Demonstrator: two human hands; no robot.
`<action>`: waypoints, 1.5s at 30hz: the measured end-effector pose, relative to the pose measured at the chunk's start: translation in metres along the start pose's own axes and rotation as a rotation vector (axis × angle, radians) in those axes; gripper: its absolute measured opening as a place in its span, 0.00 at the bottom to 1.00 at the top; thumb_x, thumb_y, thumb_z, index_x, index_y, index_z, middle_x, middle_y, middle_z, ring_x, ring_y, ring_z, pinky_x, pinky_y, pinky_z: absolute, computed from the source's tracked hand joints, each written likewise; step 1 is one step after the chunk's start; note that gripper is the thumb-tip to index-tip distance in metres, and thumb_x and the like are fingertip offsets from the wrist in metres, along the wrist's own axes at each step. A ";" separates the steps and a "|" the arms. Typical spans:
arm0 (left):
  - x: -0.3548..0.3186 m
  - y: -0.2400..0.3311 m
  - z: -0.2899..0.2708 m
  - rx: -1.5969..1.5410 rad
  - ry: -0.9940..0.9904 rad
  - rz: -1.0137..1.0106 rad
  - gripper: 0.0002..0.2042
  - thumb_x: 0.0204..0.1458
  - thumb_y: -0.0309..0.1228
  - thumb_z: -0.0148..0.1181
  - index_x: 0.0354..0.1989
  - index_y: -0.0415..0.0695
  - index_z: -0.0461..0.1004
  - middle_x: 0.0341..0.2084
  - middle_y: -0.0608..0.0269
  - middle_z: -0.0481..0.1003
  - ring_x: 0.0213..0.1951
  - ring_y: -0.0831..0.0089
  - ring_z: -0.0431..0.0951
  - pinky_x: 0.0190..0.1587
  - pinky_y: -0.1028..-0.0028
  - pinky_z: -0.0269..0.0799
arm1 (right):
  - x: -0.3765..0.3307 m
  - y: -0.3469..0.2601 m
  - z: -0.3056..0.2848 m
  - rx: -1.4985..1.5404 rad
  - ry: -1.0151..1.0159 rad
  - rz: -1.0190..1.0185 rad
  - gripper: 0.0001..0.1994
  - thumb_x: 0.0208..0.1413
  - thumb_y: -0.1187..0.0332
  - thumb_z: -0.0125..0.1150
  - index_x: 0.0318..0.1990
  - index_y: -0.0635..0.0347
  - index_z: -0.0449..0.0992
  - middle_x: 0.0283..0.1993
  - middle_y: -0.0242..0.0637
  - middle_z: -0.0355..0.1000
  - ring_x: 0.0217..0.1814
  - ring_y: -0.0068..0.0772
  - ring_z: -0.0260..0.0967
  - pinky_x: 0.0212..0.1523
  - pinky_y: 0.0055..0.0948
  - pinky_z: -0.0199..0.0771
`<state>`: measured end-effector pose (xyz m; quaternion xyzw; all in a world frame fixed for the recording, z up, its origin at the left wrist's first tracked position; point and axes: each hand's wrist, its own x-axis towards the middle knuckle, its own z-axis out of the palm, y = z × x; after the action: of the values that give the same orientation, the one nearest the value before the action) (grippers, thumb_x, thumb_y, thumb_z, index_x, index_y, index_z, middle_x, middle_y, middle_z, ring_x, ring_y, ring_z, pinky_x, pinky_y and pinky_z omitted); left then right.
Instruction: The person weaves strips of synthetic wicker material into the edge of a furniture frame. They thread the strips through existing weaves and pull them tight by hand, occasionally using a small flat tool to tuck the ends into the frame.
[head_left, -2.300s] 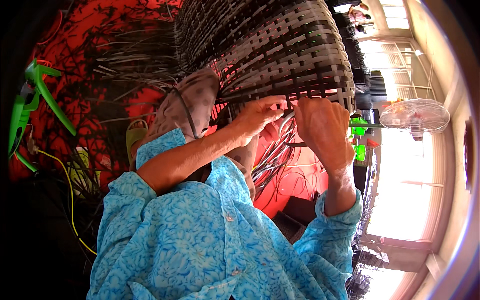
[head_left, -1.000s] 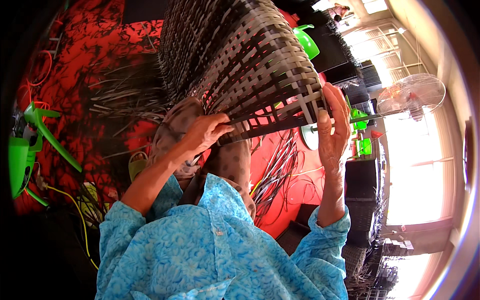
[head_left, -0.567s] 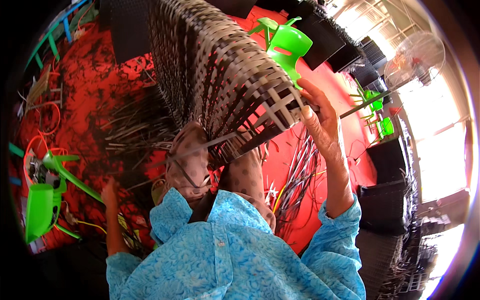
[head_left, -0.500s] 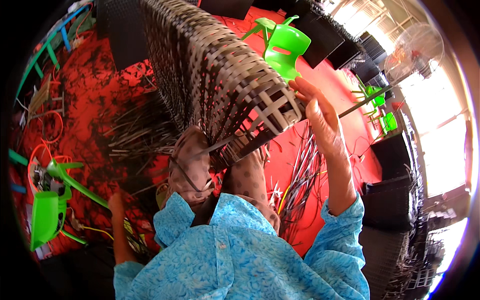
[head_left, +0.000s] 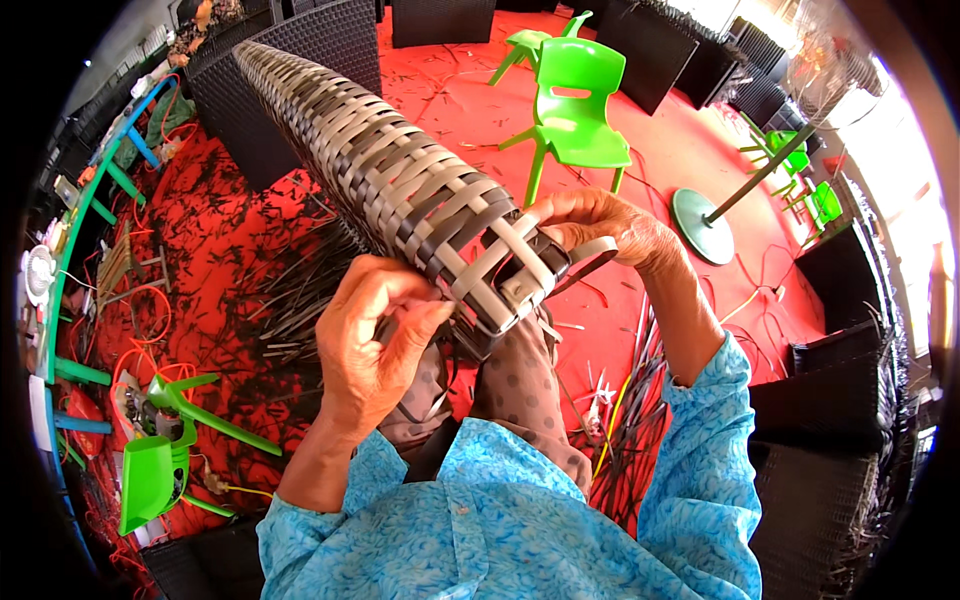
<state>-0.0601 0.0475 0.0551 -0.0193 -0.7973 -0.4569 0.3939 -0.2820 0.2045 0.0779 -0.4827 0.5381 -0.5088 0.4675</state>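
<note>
Whereas the left grip [head_left: 372, 340] hangs low and out to the side half a second earlier, it now stands raised at the near end of the woven piece [head_left: 400, 190], as I observe from afar through the head view. Its thumb and forefinger tips lie close together by the left corner; whether they pinch anything I cannot tell. The right grip [head_left: 610, 230], previously held almost flat beside the opposite corner, now bends its fingers in against it. A loose strip [head_left: 594, 248] loops out just below; I cannot tell whether the fingers are clamped on it. The woven piece slants away to the upper left, its squared end toward me above the spotted trousers [head_left: 520, 395]. The view now takes in the whole of a green chair [head_left: 585, 140]. With both grips at one end, I judge the work two-handed again and centred on that edge.
</note>
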 end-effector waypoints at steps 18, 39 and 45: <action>0.035 0.045 0.002 0.373 -0.093 0.063 0.11 0.37 0.32 0.67 0.28 0.41 0.74 0.21 0.69 0.63 0.19 0.84 0.60 0.19 0.85 0.53 | 0.007 -0.034 0.017 -0.130 0.026 -0.265 0.10 0.52 0.65 0.57 0.39 0.61 0.72 0.30 0.28 0.70 0.33 0.18 0.68 0.35 0.18 0.70; 0.038 0.052 -0.022 -0.097 -0.069 -0.234 0.08 0.41 0.25 0.61 0.29 0.41 0.68 0.26 0.69 0.68 0.25 0.85 0.67 0.25 0.84 0.63 | 0.016 -0.031 0.030 -0.016 0.036 -0.059 0.15 0.48 0.60 0.61 0.37 0.58 0.67 0.30 0.25 0.66 0.31 0.14 0.61 0.30 0.16 0.63; 0.057 0.055 -0.010 0.492 -0.306 0.017 0.12 0.44 0.35 0.62 0.20 0.41 0.68 0.17 0.72 0.62 0.20 0.85 0.59 0.22 0.83 0.52 | 0.018 -0.029 0.031 0.017 0.048 -0.085 0.14 0.48 0.60 0.62 0.34 0.61 0.68 0.28 0.28 0.67 0.29 0.16 0.63 0.27 0.17 0.63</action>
<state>-0.0721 0.0530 0.1338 0.0013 -0.9342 -0.2384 0.2655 -0.2516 0.1828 0.1048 -0.4888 0.5238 -0.5443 0.4363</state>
